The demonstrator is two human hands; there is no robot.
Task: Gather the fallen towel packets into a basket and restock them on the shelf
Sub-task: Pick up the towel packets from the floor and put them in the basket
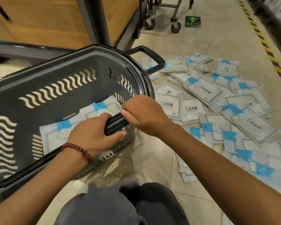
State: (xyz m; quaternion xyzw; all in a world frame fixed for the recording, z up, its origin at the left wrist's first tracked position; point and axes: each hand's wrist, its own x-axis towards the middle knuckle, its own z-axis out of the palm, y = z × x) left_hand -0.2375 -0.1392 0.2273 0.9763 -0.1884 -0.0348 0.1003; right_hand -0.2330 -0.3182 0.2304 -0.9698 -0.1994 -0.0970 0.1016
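A dark grey plastic basket stands tilted on the floor at the left. A few white-and-blue towel packets lie in its bottom. My left hand and my right hand both grip the black handle bar at the basket's near rim, side by side. A second black handle sticks out at the far end. Several more towel packets are scattered on the tiled floor to the right of the basket.
A wooden shelf unit with grey metal posts rises behind the basket. Trolley wheels and a green floor sticker lie farther back. Yellow-black hazard tape runs along the right. My knees are at the bottom.
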